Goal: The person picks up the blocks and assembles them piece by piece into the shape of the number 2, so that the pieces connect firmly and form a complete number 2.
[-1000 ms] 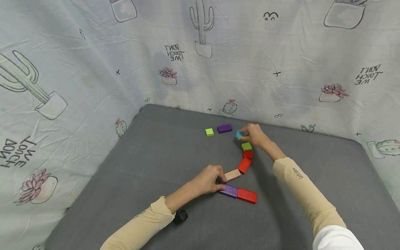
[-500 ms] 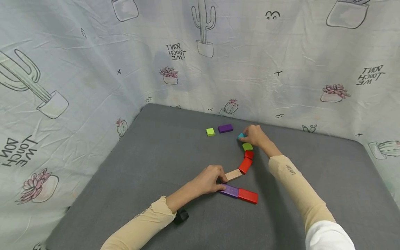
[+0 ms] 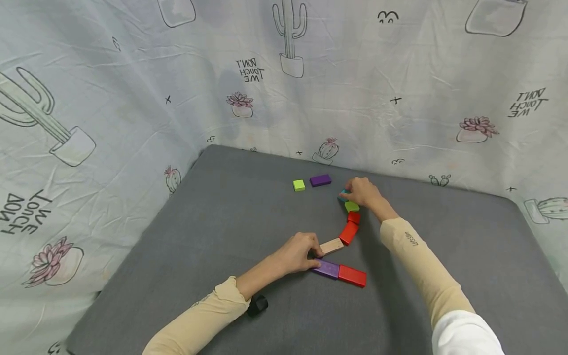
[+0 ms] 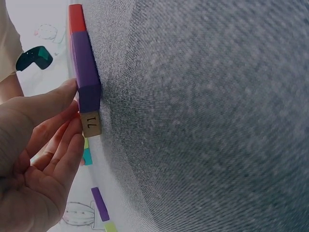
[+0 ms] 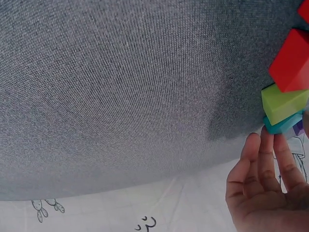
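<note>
At the near part of the layout, my left hand has its thumb on the left end of a purple block. Its fingers curve over to the end of a plain wooden block, seen in the left wrist view with "71" on its end. A red block abuts the purple one. Farther back, my right hand pinches a small blue block against a green block. A small red block and a longer red block continue the curve to the wooden block.
A dark purple block and a small lime block lie apart near the back of the grey surface. A black object sits beside the left forearm. Cactus-printed cloth rises behind.
My right hand has brought the blue block slightly right and toward me, up to the green block. My left hand stays at the purple and wooden blocks.
</note>
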`<state>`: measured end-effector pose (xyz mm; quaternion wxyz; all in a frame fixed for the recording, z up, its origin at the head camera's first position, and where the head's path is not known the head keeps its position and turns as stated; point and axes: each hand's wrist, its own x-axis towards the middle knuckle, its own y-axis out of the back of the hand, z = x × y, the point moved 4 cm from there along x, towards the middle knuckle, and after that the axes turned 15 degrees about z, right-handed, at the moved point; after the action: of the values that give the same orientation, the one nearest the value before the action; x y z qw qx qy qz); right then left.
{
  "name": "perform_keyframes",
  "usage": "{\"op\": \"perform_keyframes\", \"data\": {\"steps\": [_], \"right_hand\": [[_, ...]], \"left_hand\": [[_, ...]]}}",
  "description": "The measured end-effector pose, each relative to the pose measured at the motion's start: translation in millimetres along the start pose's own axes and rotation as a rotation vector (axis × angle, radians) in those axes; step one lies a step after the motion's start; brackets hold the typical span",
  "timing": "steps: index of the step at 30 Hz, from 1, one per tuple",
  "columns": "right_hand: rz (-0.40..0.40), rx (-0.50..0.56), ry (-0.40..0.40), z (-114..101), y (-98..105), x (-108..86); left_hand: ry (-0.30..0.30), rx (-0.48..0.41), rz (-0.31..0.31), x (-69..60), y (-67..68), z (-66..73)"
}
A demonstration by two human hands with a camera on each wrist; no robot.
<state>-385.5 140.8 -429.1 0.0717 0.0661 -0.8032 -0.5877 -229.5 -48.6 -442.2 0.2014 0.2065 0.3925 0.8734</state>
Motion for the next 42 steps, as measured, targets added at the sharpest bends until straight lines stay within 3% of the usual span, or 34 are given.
{"op": "perform_keyframes", "data": {"steps": [21, 42], "right_hand": [[0.008, -0.005, 0.019, 1.9, -2.5, -3.2], [0.008, 0.074, 0.080, 2.1, -2.8, -4.4]], "left_hand": [[-0.009, -0.008, -0.006, 0.0, -0.6, 0.4], [-0.008, -0.013, -0.001, 0.9, -1.1, 0.1]]}}
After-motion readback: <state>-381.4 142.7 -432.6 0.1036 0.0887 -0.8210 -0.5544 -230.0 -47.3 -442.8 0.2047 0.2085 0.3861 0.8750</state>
